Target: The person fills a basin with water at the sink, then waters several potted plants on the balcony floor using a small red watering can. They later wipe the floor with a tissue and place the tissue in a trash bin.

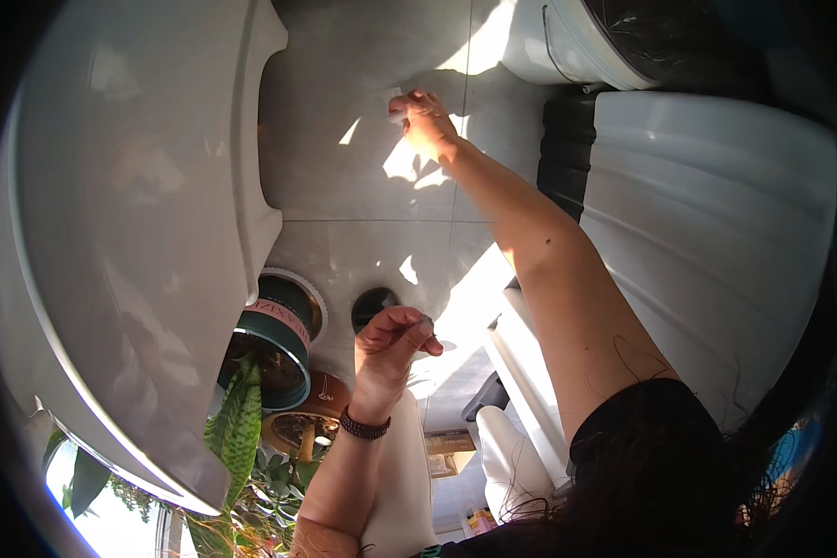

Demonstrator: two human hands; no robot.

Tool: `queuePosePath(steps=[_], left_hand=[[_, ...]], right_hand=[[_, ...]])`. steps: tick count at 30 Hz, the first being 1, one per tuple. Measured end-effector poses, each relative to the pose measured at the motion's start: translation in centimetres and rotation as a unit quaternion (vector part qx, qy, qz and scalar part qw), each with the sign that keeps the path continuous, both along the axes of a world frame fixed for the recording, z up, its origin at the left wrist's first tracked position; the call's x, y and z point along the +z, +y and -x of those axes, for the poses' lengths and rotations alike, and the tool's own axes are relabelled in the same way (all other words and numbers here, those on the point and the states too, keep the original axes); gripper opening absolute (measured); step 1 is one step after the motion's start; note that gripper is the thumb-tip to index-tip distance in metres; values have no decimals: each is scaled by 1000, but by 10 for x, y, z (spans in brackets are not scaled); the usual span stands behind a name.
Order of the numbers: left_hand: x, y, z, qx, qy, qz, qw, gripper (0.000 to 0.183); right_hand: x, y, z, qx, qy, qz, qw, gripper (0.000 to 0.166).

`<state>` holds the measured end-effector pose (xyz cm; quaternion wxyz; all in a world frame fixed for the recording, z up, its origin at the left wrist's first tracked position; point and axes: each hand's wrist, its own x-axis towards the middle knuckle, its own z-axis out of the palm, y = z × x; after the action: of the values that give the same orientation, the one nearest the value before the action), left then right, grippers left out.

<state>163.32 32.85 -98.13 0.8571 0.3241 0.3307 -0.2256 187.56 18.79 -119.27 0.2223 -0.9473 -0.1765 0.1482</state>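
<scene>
My right hand (424,122) reaches far out over the grey tiled floor (363,181), its fingers closed on a small whitish thing, perhaps a crumpled cloth or tissue. Nearer to me, my left hand (394,349) wears a dark beaded bracelet (365,424) at the wrist. Its thumb and fingertips pinch a tiny greyish thing (427,322) too small to name. Just beyond the left hand, a round black object (374,307) stands on the floor.
A large glossy white furniture piece (139,209) fills the left side. Potted plants stand below it, among them a green pot (279,328) and a brown pot (328,394). At right are a white ridged panel (704,209) and a white bucket (565,49). A small box (450,443) lies between my legs.
</scene>
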Motion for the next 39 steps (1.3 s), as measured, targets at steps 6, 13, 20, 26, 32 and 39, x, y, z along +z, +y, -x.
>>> queuePosePath(steps=[6, 13, 20, 26, 32, 39], left_hand=[[4, -6, 0, 15, -10, 16, 1000, 9], [2, -12, 7, 3, -18, 16, 1000, 8], [-3, -1, 15, 49, -1, -45, 998, 6], [0, 3, 19, 63, 8, -56, 996, 6], [-3, 5, 25, 105, -9, -48, 993, 6], [-2, 4, 30, 89, 5, -54, 995, 8]], right_hand=[[9, -45, 111, -92, 190, -92, 973, 30], [-21, -119, 135, -332, -11, -59, 941, 35], [-18, 49, 111, -230, 15, -151, 961, 43], [15, 69, 61, 229, 86, 10, 970, 21], [11, -25, 143, 131, 82, 8, 988, 24], [-13, 29, 218, -344, 26, -113, 932, 33]])
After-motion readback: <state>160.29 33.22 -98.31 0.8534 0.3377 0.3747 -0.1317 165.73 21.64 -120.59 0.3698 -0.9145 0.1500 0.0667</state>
